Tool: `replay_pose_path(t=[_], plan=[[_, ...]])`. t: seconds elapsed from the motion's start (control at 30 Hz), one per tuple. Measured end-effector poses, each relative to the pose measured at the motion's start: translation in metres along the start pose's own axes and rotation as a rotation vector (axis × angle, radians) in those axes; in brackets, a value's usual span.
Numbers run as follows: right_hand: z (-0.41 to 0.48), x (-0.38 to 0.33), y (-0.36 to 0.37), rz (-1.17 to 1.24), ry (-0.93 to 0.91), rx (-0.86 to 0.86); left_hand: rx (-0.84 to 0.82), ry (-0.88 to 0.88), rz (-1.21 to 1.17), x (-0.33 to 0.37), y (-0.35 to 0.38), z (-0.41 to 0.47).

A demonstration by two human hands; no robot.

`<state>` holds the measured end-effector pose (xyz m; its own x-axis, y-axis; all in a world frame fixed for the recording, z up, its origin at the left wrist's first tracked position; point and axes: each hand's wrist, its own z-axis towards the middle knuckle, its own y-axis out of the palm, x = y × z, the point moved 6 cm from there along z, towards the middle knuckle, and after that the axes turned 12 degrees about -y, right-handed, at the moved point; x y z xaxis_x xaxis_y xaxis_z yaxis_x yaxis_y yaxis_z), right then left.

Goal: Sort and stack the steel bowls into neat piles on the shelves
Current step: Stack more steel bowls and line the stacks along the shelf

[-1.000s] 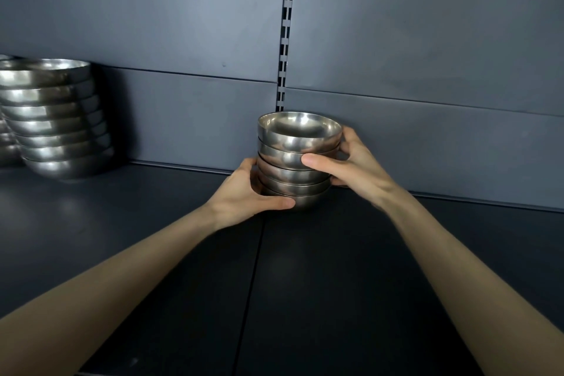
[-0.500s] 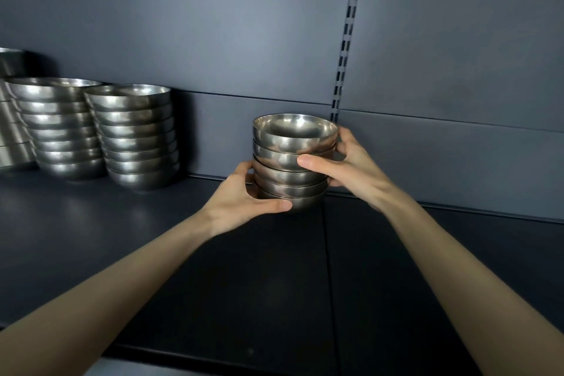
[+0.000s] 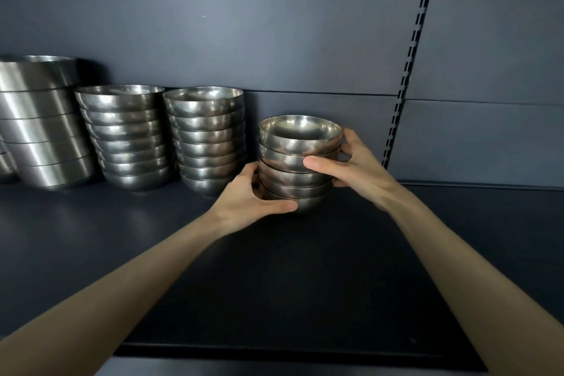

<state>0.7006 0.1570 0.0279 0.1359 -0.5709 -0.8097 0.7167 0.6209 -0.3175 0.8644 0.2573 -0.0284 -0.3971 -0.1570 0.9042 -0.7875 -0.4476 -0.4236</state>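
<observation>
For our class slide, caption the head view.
Left hand and right hand grip a stack of steel bowls beside taller stacks on a dark shelf.

The light is dim, cool and soft, brightest on the upper middle of the blue-grey back panel (image 3: 213, 24) and fading toward the corners. The nested bowl piles (image 3: 207, 137) at left carry broad, soft highlights and cast dark shadows rightward onto the panel. The gripped bowl stack (image 3: 290, 143) mirrors the left hand (image 3: 253, 201) and right hand (image 3: 351, 165) (a warm brownish tint on the metal). Focus is crisp centrally; wide-angle bending tilts the slotted upright (image 3: 409, 70) and stretches the forearms (image 3: 152, 278).
</observation>
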Motion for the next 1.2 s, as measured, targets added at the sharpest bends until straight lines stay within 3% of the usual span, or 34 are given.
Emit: replay_pose_path(t=[0.7,1.2], plan=[[0.041,0.038,0.001,-0.044,0.021,0.034,0.002,-0.023,-0.007,-0.024,0.004,0.05],[0.048,0.053,0.004,-0.047,-0.02,0.07,0.099,-0.008,0.059,-0.025,0.003,0.046]])
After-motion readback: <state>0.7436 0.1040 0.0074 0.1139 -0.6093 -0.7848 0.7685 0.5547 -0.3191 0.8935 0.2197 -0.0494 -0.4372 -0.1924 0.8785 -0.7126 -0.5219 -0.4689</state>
